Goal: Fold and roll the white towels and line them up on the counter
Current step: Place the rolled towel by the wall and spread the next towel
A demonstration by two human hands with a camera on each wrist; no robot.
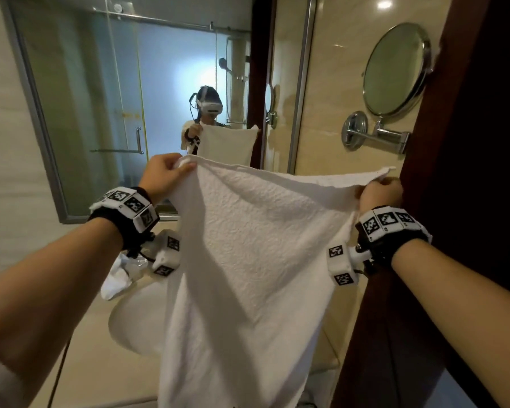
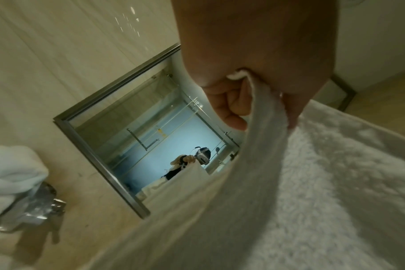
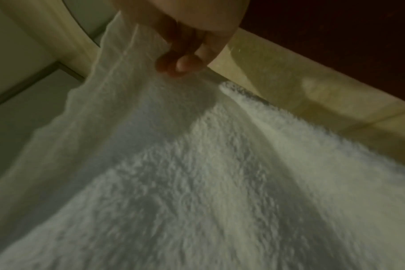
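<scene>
Both hands, left hand and right hand, pinch the top corners of the white towel, which hangs lengthwise between them above the counter, apparently equally near each hand.

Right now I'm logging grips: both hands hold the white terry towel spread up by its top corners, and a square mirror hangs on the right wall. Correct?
Not quite: the head view shows a round wall mirror. The left hand and right hand do hold the white terry towel up.
</scene>
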